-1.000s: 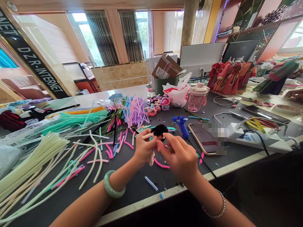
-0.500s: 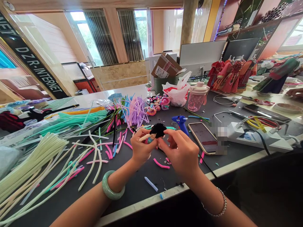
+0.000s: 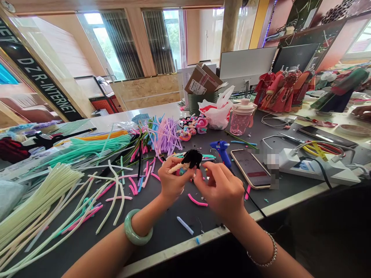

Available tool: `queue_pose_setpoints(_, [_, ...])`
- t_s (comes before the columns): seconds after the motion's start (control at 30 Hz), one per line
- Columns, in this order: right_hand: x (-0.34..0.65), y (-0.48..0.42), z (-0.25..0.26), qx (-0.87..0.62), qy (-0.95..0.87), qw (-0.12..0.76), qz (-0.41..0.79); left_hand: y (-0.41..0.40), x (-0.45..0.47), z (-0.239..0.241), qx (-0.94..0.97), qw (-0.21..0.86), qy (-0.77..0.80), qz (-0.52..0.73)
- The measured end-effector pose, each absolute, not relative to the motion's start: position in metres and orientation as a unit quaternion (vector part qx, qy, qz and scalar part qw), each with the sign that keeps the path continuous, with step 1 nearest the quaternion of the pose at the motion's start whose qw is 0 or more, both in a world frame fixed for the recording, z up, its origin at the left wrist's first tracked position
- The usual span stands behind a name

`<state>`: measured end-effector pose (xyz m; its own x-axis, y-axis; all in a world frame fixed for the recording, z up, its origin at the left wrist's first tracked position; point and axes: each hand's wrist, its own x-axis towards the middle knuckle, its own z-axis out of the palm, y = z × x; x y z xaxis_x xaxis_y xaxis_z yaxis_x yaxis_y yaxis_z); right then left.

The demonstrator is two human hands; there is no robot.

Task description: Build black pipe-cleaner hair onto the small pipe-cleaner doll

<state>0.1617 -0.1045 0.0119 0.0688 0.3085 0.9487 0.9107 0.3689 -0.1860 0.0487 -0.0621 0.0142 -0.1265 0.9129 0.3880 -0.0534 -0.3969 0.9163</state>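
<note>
My left hand (image 3: 173, 179) is closed around a small pipe-cleaner doll (image 3: 182, 170). The doll has fuzzy black hair (image 3: 192, 156), a cream twisted strand on its left side and a colourful body partly covered by my fingers. Close on its right is my right hand (image 3: 222, 189), its thumb tip at the doll's edge and its index finger apart from the thumb, with a gap between them. I see nothing held in that gap. Behind my hands on the dark table lies a blue glue gun (image 3: 222, 151).
Cream pipe cleaners (image 3: 43, 197), a purple bundle (image 3: 169, 137) and cut pink pieces (image 3: 197, 200) spread over the left and middle. A phone (image 3: 251, 170), a pink cup (image 3: 242, 117) and a power strip (image 3: 313, 166) stand to the right. Another person's hand (image 3: 362, 112) shows at the far right edge.
My right index finger has come off the black hair and moved slightly down and right, leaving a gap to the thumb. The doll's black hair now shows more fully.
</note>
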Motion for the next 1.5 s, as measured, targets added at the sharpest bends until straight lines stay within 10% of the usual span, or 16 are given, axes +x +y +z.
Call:
queue_pose_setpoints(0.77, [0.175,-0.108,0.022,-0.521,-0.576,0.605,-0.175,-0.056,0.047,0.008,0.527,0.395,0.398,0.639])
queue_pose_setpoints(1.33, [0.192,-0.095,0.025,-0.41,-0.397,0.727,0.382,-0.053,0.046,0.005,0.502,0.464,0.382,0.622])
queue_pose_setpoints(1.5, [0.21,-0.093,0.025,-0.338,-0.278,0.824,0.36,-0.036,0.038,0.008,0.462,0.45,0.413,0.643])
